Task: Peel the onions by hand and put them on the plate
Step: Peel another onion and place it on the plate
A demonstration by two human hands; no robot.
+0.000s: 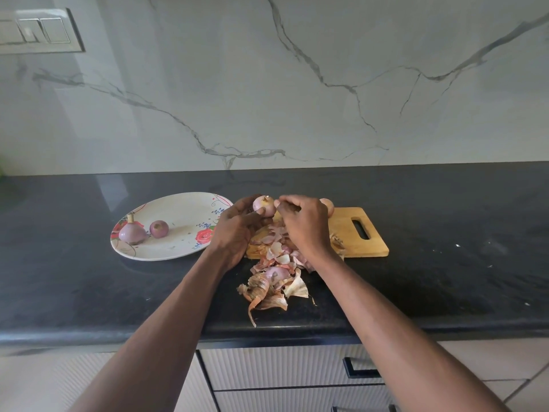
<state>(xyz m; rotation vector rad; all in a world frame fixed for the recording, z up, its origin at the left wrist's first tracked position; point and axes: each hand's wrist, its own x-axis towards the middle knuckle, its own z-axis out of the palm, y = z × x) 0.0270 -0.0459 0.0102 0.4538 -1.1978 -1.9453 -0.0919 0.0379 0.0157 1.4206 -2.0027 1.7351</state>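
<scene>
Two peeled onions are already sitting on the flowered plate, and I am working on a third over the far edge of the wooden cutting board. I am cradling this onion in my left hand, thumb and fingers curled round its lower half, while my right hand is pinching at the skin near its side with curled fingertips. It is feeling light and firm to me, I judge, but the bared surface is likely getting slick, so I am keeping the grip low and snug. The papery skin probably tears in flakes; starting from the dry tip seems best. Another unpeeled onion is waiting just behind my right hand, and the loose peels are piling up on the board and counter.
</scene>
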